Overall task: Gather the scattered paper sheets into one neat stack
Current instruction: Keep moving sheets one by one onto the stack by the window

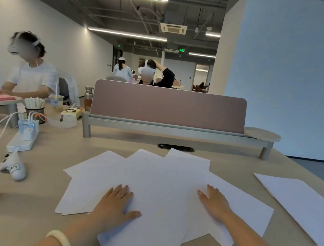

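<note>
Several white paper sheets (163, 182) lie fanned and overlapping on the beige desk (41, 171) in front of me. My left hand (118, 203) rests flat on the left part of the fan, fingers spread, a ring on one finger. My right hand (214, 203) lies flat on the right part, palm down. Neither hand grips a sheet. One more white sheet (299, 201) lies apart at the right, near the desk edge.
A pink divider screen on a raised shelf (168, 109) crosses the back of the desk. At the left are a power strip with cables (23, 136), a white controller (15, 167), a pen cup (34, 107), a bottle and an amber object. Other people sit beyond.
</note>
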